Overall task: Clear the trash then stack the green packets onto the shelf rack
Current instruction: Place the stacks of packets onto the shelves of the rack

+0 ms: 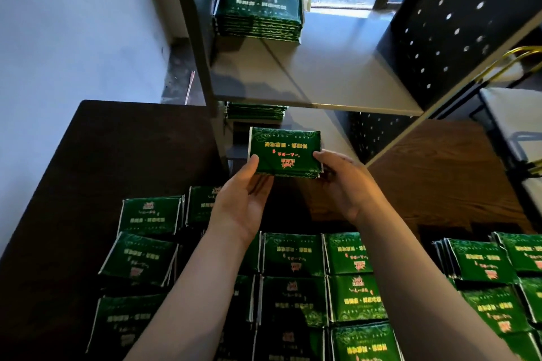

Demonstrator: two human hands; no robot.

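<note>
Both hands held a small bundle of green packets (286, 152) level, printed face up, just in front of the shelf rack (322, 76). The left hand (243, 202) gripped its left edge and the right hand (343, 182) its right edge, each with the thumb on top and the fingers curled beneath. This two-sided grip probably kept the loose packets squared so they would land as one block.

The bundle hung clear of the table (88, 170), above the gap between the table and the rack's lower level. One finished stack (259, 13) sat at the back left corner of the upper shelf, against the post, leaving the shelf's front free for further stacks. A second, lower pile (255, 111) lay on the level below, directly beyond the bundle, and was the likelier target.

Many packets on the table (293, 255) lay in rough rows near the person, within easy reach. No trash was visible, so the stacking stage appeared to be under way, with most of the packets not yet shelved.
</note>
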